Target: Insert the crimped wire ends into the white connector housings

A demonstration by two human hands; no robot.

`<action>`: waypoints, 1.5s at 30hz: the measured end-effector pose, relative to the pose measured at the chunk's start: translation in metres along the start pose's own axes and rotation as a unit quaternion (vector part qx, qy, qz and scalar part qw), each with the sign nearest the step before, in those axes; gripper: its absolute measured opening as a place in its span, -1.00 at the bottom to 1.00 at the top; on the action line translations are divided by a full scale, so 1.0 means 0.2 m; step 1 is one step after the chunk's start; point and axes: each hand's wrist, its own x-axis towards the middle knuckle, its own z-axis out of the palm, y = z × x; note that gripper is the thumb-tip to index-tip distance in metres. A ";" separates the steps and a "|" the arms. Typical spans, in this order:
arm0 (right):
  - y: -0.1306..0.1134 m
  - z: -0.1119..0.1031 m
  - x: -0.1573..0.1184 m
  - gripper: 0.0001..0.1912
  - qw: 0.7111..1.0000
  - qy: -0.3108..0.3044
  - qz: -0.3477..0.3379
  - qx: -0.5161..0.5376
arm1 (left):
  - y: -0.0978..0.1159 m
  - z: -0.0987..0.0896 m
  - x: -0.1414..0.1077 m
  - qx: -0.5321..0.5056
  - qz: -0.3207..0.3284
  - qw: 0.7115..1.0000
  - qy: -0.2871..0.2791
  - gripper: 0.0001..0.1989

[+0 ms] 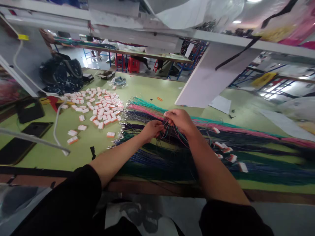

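My right hand (pixel 181 122) is closed, pinching a small white connector (pixel 165 114) with thin wires trailing below it. Just to its left, my left hand (pixel 153 130) is closed in a pinch on a thin wire, whose end is too fine to make out. Beneath both hands lie long bundles of wires: a teal bundle (pixel 145 103) at the back, a pink bundle (pixel 140 108) beside it, then dark and blue wires (pixel 145 159) nearer me. Their bare metal ends point left. Several connectors with wires attached (pixel 232 158) lie on the bundles by my right forearm.
A loose pile of white and orange connectors (pixel 105 106) covers the left of the green table (pixel 137 87). A dark phone-like slab (pixel 27 141), a white cable (pixel 56 126) and a dark bag (pixel 61 73) lie further left. A white upright panel (pixel 201 75) supports the overhead shelf.
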 end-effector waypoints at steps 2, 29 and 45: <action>0.03 0.00 0.03 -0.78 1.000 0.005 0.010 0.009 | -0.01 0.01 0.00 -0.026 -0.014 0.999 0.034 -0.86; 0.02 -0.13 -0.06 -0.71 0.944 -0.162 -0.059 -0.280 | -0.04 0.02 0.01 -0.007 0.003 0.991 0.137 -0.80; -0.10 0.00 -0.18 -0.64 0.904 -0.126 -0.007 -0.409 | 0.00 0.02 -0.01 0.100 0.079 0.984 0.122 -0.76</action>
